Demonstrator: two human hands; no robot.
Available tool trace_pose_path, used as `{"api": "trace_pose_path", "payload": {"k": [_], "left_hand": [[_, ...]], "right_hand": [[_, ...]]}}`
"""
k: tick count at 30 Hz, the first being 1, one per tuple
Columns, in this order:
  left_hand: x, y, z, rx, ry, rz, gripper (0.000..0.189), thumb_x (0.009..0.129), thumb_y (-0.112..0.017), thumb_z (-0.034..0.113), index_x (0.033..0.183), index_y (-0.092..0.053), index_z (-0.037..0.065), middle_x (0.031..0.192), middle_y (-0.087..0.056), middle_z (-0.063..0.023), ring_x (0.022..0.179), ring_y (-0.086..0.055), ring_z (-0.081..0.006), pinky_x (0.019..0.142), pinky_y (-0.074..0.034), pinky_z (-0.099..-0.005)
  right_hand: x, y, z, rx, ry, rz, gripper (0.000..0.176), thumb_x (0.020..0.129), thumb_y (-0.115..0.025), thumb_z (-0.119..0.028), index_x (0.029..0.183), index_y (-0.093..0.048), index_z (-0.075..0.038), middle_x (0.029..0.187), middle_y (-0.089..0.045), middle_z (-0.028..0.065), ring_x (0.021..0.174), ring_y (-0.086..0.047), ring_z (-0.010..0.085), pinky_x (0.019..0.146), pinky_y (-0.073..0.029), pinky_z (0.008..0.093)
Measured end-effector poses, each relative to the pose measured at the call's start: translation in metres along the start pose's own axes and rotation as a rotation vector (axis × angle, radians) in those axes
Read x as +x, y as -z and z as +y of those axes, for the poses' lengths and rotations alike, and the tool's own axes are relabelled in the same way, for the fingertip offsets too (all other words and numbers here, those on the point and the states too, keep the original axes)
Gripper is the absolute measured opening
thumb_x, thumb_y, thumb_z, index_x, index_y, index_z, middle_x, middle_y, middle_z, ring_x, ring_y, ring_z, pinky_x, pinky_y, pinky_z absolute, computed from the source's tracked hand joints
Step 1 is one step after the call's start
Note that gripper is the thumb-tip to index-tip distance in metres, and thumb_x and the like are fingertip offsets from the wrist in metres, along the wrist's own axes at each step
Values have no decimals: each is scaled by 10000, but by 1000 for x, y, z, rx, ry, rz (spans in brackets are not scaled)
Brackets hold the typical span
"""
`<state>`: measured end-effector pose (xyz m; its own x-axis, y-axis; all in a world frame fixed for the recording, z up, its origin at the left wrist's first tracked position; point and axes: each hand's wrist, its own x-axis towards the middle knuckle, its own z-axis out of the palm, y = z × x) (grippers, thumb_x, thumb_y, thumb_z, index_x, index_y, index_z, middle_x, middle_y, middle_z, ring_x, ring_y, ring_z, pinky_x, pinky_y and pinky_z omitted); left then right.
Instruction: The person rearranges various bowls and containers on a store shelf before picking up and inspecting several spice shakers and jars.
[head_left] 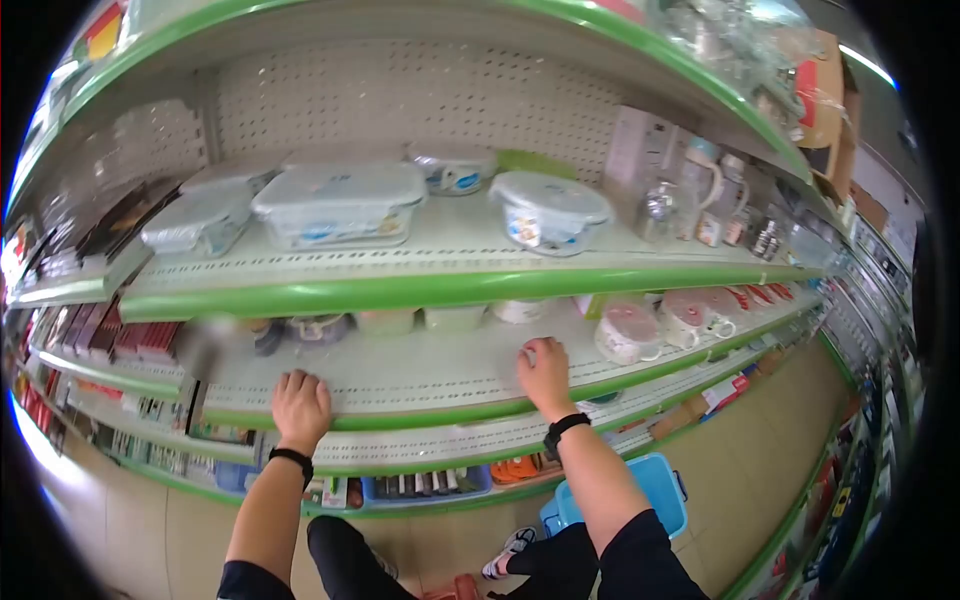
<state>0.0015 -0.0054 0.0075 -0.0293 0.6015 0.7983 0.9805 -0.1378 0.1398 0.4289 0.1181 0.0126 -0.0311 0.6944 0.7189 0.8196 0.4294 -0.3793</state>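
Observation:
My left hand (300,408) rests at the green front edge of the middle shelf (430,370), fingers pointing inward and slightly apart, with no object visible in it. Farther right, my right hand (543,372) reaches over the same shelf, fingers loosely bent and thumb apart; no object shows in it, though its palm side is hidden. Just beyond it on the right stands a white lidded mug (628,332) with a pink top. Behind my hands a row of bowls, including a pale green-tinted bowl (455,317), is partly covered by the shelf above.
The upper shelf holds a large lidded glass container (340,203), a round lidded bowl (550,212) and clear bottles (698,185). On the floor by my right arm sits a blue plastic bin (657,490). A blue tray (425,485) lies on the lowest shelf.

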Motion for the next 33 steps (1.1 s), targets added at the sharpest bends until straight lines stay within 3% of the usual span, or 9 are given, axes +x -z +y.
{"api": "trace_pose_path", "payload": {"k": [2, 8, 17, 26, 33], "left_hand": [[1, -2, -3, -15, 20, 4, 173, 910, -638, 221, 837, -681, 70, 938, -664, -116, 905, -609, -357, 798, -504, -487], [4, -1, 0, -11, 68, -3, 208, 920, -658, 266, 867, -719, 74, 950, -678, -98, 913, -619, -342, 797, -508, -471], [6, -1, 3, 109, -2, 8, 277, 916, -669, 294, 748, -726, 80, 890, -688, -84, 914, -621, -333, 842, -483, -487], [5, 4, 7, 82, 67, -71, 271, 932, -635, 283, 743, -707, 102, 881, -690, -90, 854, -633, -343, 785, -479, -491], [3, 0, 4, 114, 50, -32, 322, 925, -652, 338, 711, -703, 104, 838, -682, -77, 824, -644, -329, 742, -497, -492]], "right_hand": [[0, 2, -6, -84, 84, -14, 150, 860, -706, -175, 947, -708, -54, 964, -669, 139, 976, -617, 378, 853, -484, 503], [0, 2, -11, -184, 68, -101, 125, 865, -686, -169, 870, -724, -50, 956, -673, 133, 963, -614, 363, 849, -476, 505], [-2, 0, -10, -257, 95, -88, 208, 872, -645, -191, 749, -724, -43, 887, -685, 122, 931, -620, 357, 846, -466, 508], [-1, 0, -8, -197, 89, -97, 138, 833, -673, -144, 738, -682, -45, 811, -677, 159, 815, -637, 399, 756, -509, 525], [-3, 0, -6, -206, 47, -146, 165, 849, -645, -164, 784, -712, -28, 860, -691, 171, 866, -645, 393, 800, -522, 527]]}}
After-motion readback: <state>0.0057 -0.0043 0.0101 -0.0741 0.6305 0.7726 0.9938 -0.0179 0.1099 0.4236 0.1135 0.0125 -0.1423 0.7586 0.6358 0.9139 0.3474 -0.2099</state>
